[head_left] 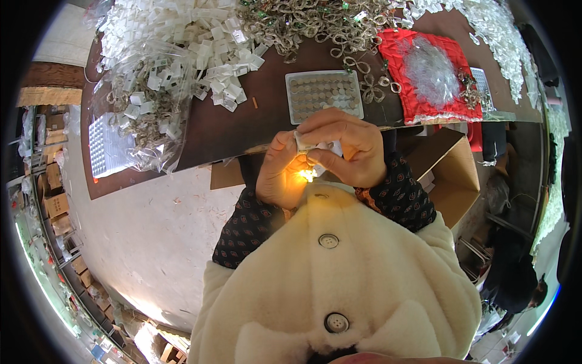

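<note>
Both my hands meet in front of my chest, at the table's near edge. Between the thumb and fingers of my left hand (277, 175) is a small white plastic battery case (302, 143). My right hand (350, 147) pinches the same case from the other side, its fingers hiding part of it. Just below, a bundle of string lights (308, 175) glows warm yellow against my left palm. Right beyond my hands, a clear plastic tray (288, 91) on the table holds rows of round silver coin cells, with some spots at its right side looking bare.
White plastic cases (227, 73) are heaped at the far left, beside a clear bag (151, 115) of cases and wire coils. Coiled light strings (315, 24) pile up at the back. Clear strands (430, 70) lie on red cloth (397, 97). A cardboard box (454, 173) stands below right.
</note>
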`<move>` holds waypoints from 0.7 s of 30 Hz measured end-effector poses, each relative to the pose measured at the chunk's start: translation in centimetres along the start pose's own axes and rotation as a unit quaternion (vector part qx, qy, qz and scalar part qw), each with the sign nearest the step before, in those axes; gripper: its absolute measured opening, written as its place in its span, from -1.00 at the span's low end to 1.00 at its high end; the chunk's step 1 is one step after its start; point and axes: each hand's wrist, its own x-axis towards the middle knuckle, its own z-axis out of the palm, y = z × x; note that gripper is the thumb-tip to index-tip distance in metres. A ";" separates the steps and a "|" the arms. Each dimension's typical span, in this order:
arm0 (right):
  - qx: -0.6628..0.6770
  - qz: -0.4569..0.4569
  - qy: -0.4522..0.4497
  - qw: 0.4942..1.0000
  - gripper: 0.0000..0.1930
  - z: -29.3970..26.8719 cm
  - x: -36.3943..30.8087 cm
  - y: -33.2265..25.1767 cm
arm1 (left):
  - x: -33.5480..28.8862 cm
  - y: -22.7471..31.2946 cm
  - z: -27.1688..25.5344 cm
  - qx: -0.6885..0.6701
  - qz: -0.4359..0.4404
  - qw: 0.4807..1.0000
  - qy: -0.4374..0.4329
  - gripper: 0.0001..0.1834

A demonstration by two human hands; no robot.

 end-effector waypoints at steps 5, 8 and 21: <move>-0.045 -0.055 0.001 0.997 -0.74 0.3 0.0 0.5 | 0.0 -0.3 0.3 -0.047 -0.021 0.999 -0.002 -0.64; -0.038 -0.080 0.030 0.996 -0.74 0.6 -0.2 0.7 | -0.4 -0.5 0.2 -0.006 -0.017 0.999 0.037 -0.59; -0.237 -0.065 0.056 0.968 -0.73 -4.8 -3.8 1.7 | 0.9 -1.6 0.6 0.051 0.001 0.999 0.016 -0.74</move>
